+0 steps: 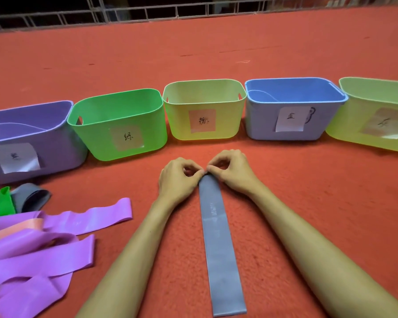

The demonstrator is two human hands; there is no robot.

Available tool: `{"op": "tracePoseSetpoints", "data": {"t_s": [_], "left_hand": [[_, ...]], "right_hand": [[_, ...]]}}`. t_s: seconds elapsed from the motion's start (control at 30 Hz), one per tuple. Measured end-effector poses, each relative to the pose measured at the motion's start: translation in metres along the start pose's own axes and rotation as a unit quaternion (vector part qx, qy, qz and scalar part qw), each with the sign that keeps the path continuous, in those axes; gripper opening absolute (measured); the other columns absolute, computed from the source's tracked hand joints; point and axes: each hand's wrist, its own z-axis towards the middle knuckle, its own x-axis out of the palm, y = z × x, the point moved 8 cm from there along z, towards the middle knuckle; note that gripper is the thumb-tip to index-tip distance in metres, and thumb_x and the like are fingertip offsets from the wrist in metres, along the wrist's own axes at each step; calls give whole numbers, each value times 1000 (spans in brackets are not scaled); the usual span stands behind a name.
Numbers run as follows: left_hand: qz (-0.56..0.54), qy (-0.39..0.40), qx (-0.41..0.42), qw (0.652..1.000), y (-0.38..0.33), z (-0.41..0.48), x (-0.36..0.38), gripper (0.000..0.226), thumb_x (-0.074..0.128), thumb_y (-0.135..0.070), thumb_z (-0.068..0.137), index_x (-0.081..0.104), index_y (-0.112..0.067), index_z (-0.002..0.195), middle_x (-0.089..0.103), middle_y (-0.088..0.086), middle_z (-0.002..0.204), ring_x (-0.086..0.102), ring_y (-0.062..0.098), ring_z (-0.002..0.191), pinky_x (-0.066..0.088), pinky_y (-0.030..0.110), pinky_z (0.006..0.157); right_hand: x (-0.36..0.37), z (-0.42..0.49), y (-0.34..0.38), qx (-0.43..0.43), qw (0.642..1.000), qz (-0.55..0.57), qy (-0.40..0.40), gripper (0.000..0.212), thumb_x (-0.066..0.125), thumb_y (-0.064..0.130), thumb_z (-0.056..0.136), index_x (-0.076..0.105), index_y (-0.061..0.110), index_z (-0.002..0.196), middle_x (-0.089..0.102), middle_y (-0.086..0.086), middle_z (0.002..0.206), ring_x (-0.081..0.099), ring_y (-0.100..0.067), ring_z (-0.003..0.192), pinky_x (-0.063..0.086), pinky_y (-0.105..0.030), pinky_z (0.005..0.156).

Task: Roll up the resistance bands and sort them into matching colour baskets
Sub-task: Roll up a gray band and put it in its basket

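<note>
Pretty early days: the left hand [177, 177] and right hand [230, 173] both pinch the far end of a grey resistance band [218, 244]. It lies flat, running from the pinch back toward the person, so I'd say the roll is barely started. Left of the grip, a heap of loose bands [44, 237] (purple, green, orange, grey) waits unrolled, and I can't tell if the row of baskets [177, 125] just beyond the pinch holds anything yet.

Far end of grey band [216, 237] under fingertips [200, 173] (purple basket [62, 145] left-cropped, label [17, 157] blurred)
</note>
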Motion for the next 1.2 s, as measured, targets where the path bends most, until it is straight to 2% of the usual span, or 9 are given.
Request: {"op": "tracePoseSetpoints", "data": {"t_s": [0.1, 0.2, 0.37, 0.5, 0.6, 0.63, 0.83, 0.97, 1.2], "left_hand": [[0, 5, -3, 1000, 0, 0, 0, 3, 81, -40, 81, 80, -38, 82, 71, -16, 89, 66, -3, 81, 48, 28, 73], [-16, 14, -12, 1000, 3, 0, 0, 4, 82, -39, 79, 80, -40, 82, 72, -18, 87, 66, -5, 81, 50, 27, 73], [-31, 13, -20, 999, 4, 0, 1, 5, 80, -40, 81, 79, -43, 78, 73, -18, 91, 63, -7, 77, 50, 29, 77], [-36, 13, -22, 999, 4, 0, 1, 12, 81, -39, 80, 77, -46, 71, 73, -19, 92, 65, -7, 79, 54, 35, 82], [-43, 17, -16, 999, 4, -1, 0, 10, 83, -40, 77, 77, -46, 72, 73, -19, 93, 66, -4, 83, 55, 38, 85], [-49, 19, -15, 999, 4, -1, 1, 6, 83, -41, 76, 78, -45, 74, 73, -20, 93, 67, -3, 84, 55, 39, 86], [-87, 36, 1, 996, 2, -3, 2, 10, 83, -47, 68, 78, -48, 77, 72, -22, 90, 69, -3, 85, 57, 42, 87], [-81, 41, 6, 996, -1, -3, 2, 14, 78, -51, 64, 78, -50, 78, 73, -19, 91, 67, -2, 86, 55, 41, 89], [-90, 46, 0, 995, 1, -6, 1, 24, 69, -62, 63, 77, -47, 79, 72, -24, 91, 68, -5, 83, 55, 46, 92]], "right_hand": [[1, -1, -3, -1, 1000, -29, 8, 7, 83, 19, 80, 83, 22, 86, 74, 7, 90, 62, 3, 87, 44, -12, 81], [6, -3, -5, 6, 998, -61, 23, 7, 78, 33, 77, 82, 32, 83, 72, 13, 91, 62, -11, 99, 47, -30, 91], [9, -5, -2, 19, 997, -71, 20, 4, 71, 41, 74, 74, 38, 75, 67, 13, 93, 59, -16, 102, 51, -38, 92], [11, -6, -3, 22, 998, -55, 27, 15, 65, 48, 68, 71, 40, 79, 63, 17, 90, 59, -15, 101, 54, -47, 91], [10, -6, -1, 19, 998, -42, 46, 5, 74, 39, 71, 71, 42, 73, 64, 15, 91, 59, -6, 97, 49, -37, 90], [9, -6, -2, 17, 998, -35, 54, 9, 77, 35, 72, 71, 42, 71, 65, 13, 91, 59, -3, 95, 47, -31, 87], [0, -7, -2, 16, 997, 30, 65, 21, 81, 17, 80, 77, 36, 73, 71, 2, 90, 65, -10, 87, 47, -19, 78], [-1, -10, -3, 10, 998, -8, 59, 10, 82, 20, 81, 82, 29, 84, 70, 7, 94, 64, -2, 89, 45, -10, 77], [-2, -13, 2, -7, 998, -31, 61, 16, 85, 20, 79, 77, 34, 77, 69, 5, 95, 61, 2, 91, 39, -2, 76]]}}
